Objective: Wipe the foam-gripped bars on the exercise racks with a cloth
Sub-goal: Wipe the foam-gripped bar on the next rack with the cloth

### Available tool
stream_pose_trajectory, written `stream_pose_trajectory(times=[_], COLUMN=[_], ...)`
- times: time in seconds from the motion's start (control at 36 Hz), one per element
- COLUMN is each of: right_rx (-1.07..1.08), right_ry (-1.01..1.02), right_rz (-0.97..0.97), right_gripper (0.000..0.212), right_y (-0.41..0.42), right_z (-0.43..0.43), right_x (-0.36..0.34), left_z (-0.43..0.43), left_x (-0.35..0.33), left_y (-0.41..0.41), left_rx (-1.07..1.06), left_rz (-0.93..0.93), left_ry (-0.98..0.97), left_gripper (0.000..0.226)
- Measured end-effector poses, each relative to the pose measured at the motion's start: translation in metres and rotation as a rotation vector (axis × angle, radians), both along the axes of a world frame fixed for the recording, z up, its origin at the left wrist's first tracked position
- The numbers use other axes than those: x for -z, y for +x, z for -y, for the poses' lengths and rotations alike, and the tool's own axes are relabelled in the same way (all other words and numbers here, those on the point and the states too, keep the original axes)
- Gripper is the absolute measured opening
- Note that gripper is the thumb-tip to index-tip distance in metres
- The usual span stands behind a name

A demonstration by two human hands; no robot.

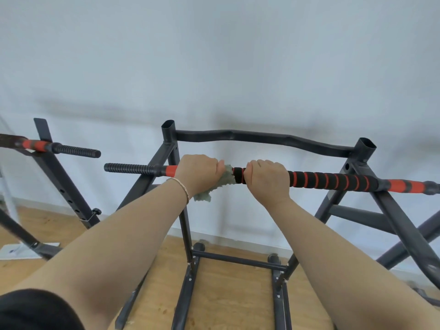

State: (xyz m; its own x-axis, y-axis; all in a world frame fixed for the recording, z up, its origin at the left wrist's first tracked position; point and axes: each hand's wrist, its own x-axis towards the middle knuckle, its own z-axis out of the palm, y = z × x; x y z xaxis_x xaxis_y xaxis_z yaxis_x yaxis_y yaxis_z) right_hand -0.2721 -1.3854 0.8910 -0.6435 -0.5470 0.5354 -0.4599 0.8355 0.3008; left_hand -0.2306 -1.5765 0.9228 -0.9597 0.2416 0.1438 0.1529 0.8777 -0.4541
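Note:
A horizontal bar with black foam and orange spiral stripes (333, 181) runs across the near side of a dark grey exercise rack (171, 148). My left hand (197, 173) grips a pale green cloth (225, 181) wrapped round the bar near its left orange section. The cloth's loose ends hang below my wrist. My right hand (266, 178) grips the foam bar directly, just right of the cloth. A ribbed black end grip (128, 167) sticks out left of the rack.
A second rack (54, 167) stands to the left with its own orange and ribbed black bar (71, 150). A wavy grey bar (262, 136) spans the rack's far side by the white wall. Wooden floor lies below, with the rack's base frame (238, 259).

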Motion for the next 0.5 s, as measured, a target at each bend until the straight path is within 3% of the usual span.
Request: stream_pose_trajectory(times=[0.08, 0.11, 0.19, 0.25, 0.28, 0.33, 0.39, 0.42, 0.5], right_rx=[0.137, 0.127, 0.185, 0.213, 0.193, 0.140, 0.077, 0.048, -0.004], right_ry=[0.227, 0.219, 0.057, -0.184, -0.208, -0.043, 0.205, 0.271, 0.166], right_rz=[0.230, 0.355, 0.744, 0.965, 0.998, 0.884, 0.582, 0.427, 0.139], right_gripper=[0.023, 0.021, 0.006, 0.024, 0.027, 0.021, 0.013, 0.020, 0.029], right_y=[0.003, 0.001, -0.005, -0.010, -0.010, -0.010, -0.006, -0.003, 0.009], right_z=[0.005, 0.008, 0.022, 0.027, 0.028, 0.025, 0.017, 0.015, 0.007], right_x=[-0.025, -0.033, -0.061, -0.062, -0.060, -0.058, -0.051, -0.043, -0.017], left_z=[-0.005, -0.007, -0.009, -0.009, -0.009, -0.007, -0.003, 0.000, 0.020], left_x=[-0.001, -0.002, -0.001, -0.002, -0.003, -0.004, -0.004, -0.003, -0.003], left_y=[0.004, 0.005, 0.010, 0.012, 0.013, 0.013, 0.013, 0.011, 0.008], left_rx=[-0.059, -0.078, -0.058, -0.054, -0.055, -0.055, -0.020, -0.002, -0.031], left_rz=[0.004, 0.017, 0.005, -0.003, -0.006, 0.010, 0.021, 0.020, 0.012], left_ry=[0.024, 0.027, 0.014, -0.001, -0.013, -0.021, -0.046, -0.052, 0.009], left_gripper=[0.017, 0.021, 0.025, 0.029, 0.030, 0.028, 0.036, 0.035, 0.031])
